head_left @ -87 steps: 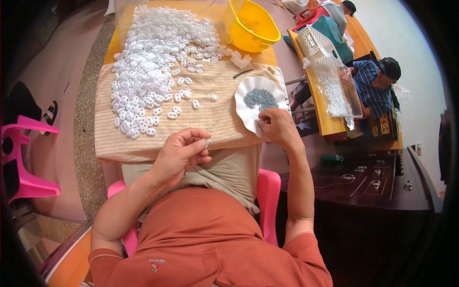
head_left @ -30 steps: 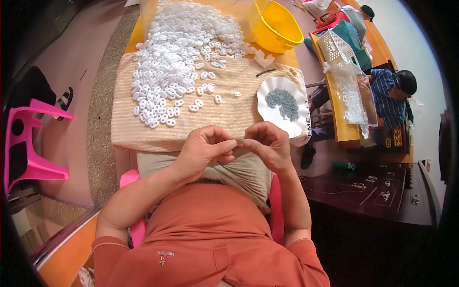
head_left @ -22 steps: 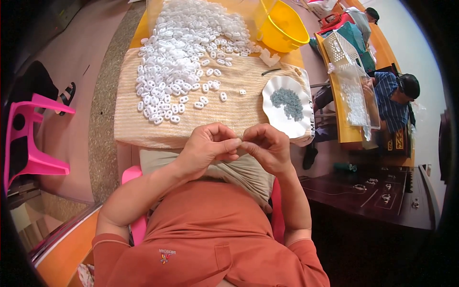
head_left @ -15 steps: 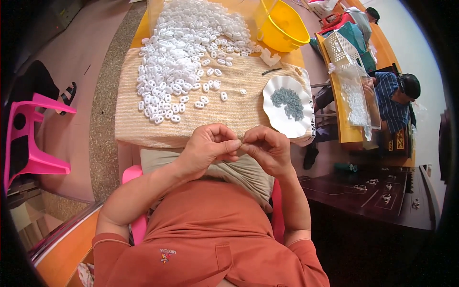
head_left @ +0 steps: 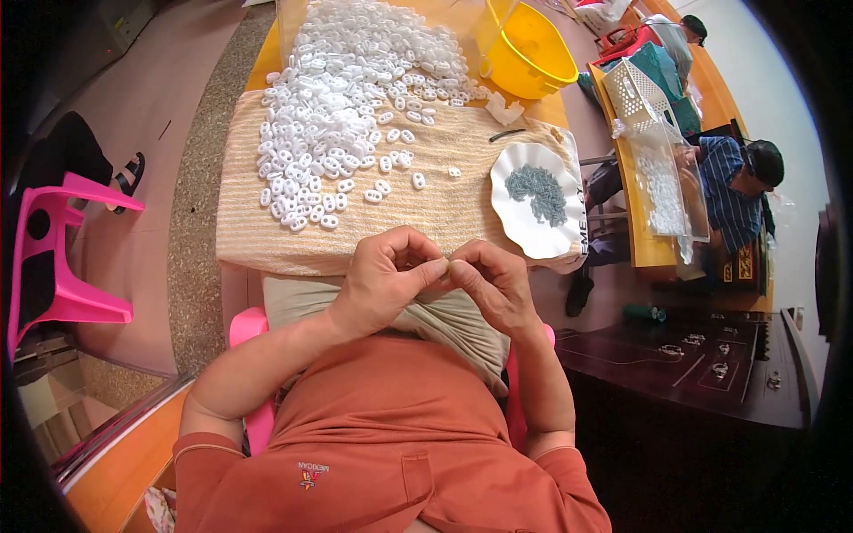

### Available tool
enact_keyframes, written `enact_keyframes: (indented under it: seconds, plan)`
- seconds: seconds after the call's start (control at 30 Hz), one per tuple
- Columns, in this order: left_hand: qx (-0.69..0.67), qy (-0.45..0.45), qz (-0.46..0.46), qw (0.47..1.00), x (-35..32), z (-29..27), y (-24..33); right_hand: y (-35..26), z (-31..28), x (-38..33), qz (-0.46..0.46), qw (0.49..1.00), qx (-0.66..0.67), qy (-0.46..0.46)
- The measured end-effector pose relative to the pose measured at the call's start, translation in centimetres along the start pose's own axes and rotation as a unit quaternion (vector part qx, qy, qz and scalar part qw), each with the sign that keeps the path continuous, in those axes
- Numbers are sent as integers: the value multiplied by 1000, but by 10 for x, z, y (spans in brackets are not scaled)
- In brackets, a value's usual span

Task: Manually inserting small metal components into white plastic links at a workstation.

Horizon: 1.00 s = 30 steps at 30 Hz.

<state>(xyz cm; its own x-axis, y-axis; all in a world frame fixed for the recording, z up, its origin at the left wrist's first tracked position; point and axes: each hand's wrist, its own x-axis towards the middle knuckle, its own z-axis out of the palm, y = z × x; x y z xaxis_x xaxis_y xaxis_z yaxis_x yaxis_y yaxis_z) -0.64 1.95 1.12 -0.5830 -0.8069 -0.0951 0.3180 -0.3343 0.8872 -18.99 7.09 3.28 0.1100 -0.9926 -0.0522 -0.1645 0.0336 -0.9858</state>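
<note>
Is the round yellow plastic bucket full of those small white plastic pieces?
No, the yellow bucket looks bare inside; the white pieces lie heaped on the cloth beside it.

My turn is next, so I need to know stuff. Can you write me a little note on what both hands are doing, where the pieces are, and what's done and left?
Left hand and right hand: fingertips pinched together over the lap, likely on one small piece, hidden from view.
White plastic pieces: big heap on the striped cloth, a few loose ones nearer.
White plate: right side, holding small grey parts.
Yellow bucket: far edge.
Done: cannot tell.
Left: the heap looks large.
</note>
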Motion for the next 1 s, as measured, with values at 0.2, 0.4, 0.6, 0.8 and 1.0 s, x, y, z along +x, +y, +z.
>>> enact_keyframes:
  seconds: [0.2, 0.4, 0.6, 0.8, 1.0]
  plan:
    - [25, 20, -4, 999, 0, 1, 0, 1, 0, 0, 29, 999, 25, -8]
    - [16, 34, -3, 999, 1, 2, -4, 6, 2, -2, 10, 1000, 2, 15]
    - [-15, 42, -24, 999, 2, 1, -8, 4, 1, -4, -12, 999, -45, 15]
    - [-72, 61, -58, 994, 4, -1, -7, 4, -15, -6, -37, 985, -138, 100]
    - [-87, 63, -69, 992, 3, 0, -4, 4, -59, 2, -70, 888, -382, 246]
